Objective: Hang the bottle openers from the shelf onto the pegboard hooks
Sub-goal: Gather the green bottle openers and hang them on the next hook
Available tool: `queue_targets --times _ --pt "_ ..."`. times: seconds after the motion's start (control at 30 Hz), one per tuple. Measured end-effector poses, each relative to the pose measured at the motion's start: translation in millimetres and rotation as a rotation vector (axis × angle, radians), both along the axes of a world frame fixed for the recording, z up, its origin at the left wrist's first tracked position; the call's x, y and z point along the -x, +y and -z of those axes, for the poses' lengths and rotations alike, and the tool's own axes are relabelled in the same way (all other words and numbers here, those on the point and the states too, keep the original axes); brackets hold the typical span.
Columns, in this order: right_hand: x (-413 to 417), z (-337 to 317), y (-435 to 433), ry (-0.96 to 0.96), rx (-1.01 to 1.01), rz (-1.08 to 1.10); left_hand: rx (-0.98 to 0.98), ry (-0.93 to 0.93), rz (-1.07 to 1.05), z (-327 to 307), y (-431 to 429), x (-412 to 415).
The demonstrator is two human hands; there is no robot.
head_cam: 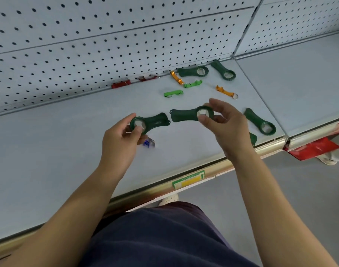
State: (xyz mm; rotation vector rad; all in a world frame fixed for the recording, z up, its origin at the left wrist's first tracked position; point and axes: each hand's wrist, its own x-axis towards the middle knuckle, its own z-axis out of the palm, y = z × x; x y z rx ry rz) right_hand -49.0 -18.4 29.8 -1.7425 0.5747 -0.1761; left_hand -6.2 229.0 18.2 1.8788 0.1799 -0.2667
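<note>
The person at the shelf holds one dark green plastic bottle opener with a toothed round head in each hand. I judge this to be the pick-up step, and none hangs anywhere in view.

- **In the hands:** The left hand (124, 137) pinches the left opener (151, 122) by its ring, thumb on the hole. The right hand (226, 124) pinches the right opener (187, 114) the same way. The handles point at each other, nearly tip to tip, just above the pale grey shelf (68, 151).
- **Below the left fingers:** one small blue opener (149, 143).
- **Right of the right fingers:** two more dark green openers (260, 122), one half hidden by the wrist.
- **Beyond the fingers:**
  - two light green flat openers (173, 93)
  - two orange openers (226, 91)
  - two further dark green ones (193, 71)
  - two red openers (120, 84) against the white pegboard (87, 45)

No hooks show. Next, I judge, both hands must rise and thread each opener onto a hook.
</note>
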Motion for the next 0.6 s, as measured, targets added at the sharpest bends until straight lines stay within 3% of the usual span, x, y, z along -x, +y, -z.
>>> queue_targets --times 0.3,0.6 --pt "-7 -41 132 -0.163 -0.351 -0.188 -0.11 -0.12 -0.27 -38 113 29" --pt "-1 -95 274 -0.315 -0.393 -0.329 -0.009 -0.257 -0.496 -92 247 63"
